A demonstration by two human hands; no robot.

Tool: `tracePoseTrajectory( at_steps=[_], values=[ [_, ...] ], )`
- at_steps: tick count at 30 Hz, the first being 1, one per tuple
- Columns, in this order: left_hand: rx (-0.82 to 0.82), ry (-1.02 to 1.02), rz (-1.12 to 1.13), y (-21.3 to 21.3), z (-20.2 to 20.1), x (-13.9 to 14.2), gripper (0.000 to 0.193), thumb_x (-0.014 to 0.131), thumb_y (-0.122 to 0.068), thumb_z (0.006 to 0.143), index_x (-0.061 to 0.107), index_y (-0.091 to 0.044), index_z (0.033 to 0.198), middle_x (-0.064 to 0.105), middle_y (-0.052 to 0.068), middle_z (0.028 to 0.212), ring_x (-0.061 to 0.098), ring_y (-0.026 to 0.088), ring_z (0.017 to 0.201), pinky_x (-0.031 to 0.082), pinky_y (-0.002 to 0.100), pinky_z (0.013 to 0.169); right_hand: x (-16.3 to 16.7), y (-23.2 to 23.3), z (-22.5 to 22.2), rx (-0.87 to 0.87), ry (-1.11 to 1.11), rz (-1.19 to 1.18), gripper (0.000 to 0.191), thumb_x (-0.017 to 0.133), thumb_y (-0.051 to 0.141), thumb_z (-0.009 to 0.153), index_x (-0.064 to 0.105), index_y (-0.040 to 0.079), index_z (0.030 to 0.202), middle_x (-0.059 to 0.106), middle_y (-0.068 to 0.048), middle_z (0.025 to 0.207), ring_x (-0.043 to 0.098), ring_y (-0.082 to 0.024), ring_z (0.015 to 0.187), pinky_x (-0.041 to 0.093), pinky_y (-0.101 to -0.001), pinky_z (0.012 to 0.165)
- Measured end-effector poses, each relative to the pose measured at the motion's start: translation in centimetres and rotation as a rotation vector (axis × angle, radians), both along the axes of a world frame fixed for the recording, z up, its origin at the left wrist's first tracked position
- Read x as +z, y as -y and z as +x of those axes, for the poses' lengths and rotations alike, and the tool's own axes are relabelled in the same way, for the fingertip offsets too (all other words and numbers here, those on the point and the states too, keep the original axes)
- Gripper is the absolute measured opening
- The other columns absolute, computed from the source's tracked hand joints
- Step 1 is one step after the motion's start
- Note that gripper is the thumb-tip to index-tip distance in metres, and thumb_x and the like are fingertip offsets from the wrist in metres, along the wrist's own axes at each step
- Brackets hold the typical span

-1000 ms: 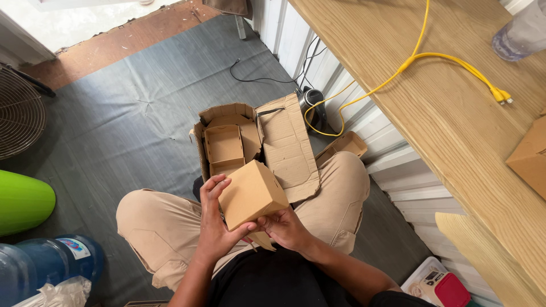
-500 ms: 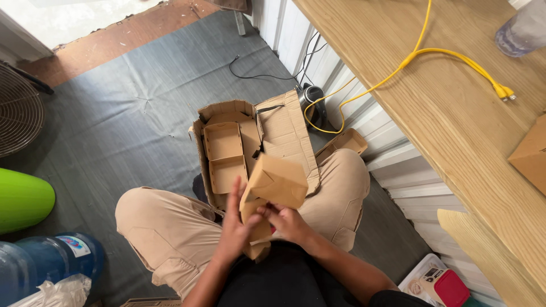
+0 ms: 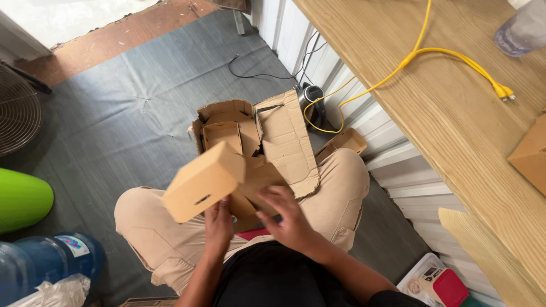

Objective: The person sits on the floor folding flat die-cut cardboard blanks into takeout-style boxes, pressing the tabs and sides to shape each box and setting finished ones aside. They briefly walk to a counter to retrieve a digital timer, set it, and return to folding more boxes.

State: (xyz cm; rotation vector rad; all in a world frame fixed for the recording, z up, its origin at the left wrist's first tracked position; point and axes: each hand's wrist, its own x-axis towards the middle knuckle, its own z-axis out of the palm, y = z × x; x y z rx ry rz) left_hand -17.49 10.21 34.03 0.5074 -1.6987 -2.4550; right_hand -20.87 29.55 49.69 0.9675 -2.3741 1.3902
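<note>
Left hand point(image 3: 219, 219) grips small cardboard box point(image 3: 203, 182); right hand point(image 3: 287, 219) spread, seemingly touching flat cardboard point(image 3: 259, 181).

Daylight is even and bright, strongest at the overexposed top-left doorway. Shadows on the grey floor mat point(image 3: 131, 113) are soft and faint. The small cardboard box point(image 3: 203, 182) and the right hand point(image 3: 287, 219) show motion blur. The wooden bench point(image 3: 455, 113) stays sharp, bowing slightly toward the frame edge.
</note>
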Motion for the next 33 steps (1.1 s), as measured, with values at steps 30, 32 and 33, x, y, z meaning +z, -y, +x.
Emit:
tracePoseTrajectory(
  at_steps=[30, 32, 33],
  values=[
    [-0.069, -0.042, -0.172, -2.0, 1.2, 4.7, 0.026, 0.049, -0.014, 0.108, 0.066, 0.004, 0.119, 0.071, 0.008, 0.108, 0.062, 0.013, 0.098, 0.051, 0.028, 0.088, -10.9, -3.1, -2.2, -0.008, 0.652, 0.144, 0.065, 0.042, 0.047, 0.114, 0.062, -0.004, 0.080, 0.052, -0.018, 0.052, 0.046, -0.021, 0.047, 0.034, -0.0367, 0.050],
    [-0.073, -0.029, 0.064, -2.9, 0.8, 5.9, 0.031, 0.047, -0.020, 0.110, 0.061, 0.003, 0.127, 0.069, 0.007, 0.119, 0.060, 0.012, 0.108, 0.048, 0.029, 0.097, -10.4, -2.8, -2.1, -0.057, 0.556, 0.017, 0.062, 0.046, 0.046, 0.110, 0.062, -0.004, 0.077, 0.052, -0.013, 0.052, 0.049, -0.017, 0.046, 0.038, -0.0358, 0.048],
    [-0.098, -0.009, 0.127, -3.2, 0.9, 6.7, 0.035, 0.046, -0.023, 0.110, 0.057, 0.001, 0.131, 0.067, 0.007, 0.123, 0.058, 0.012, 0.112, 0.046, 0.030, 0.100, -10.1, -2.8, -2.2, -0.080, 0.504, -0.041, 0.061, 0.048, 0.046, 0.108, 0.062, -0.003, 0.076, 0.052, -0.009, 0.052, 0.051, -0.015, 0.046, 0.040, -0.0354, 0.047]
  ],
)
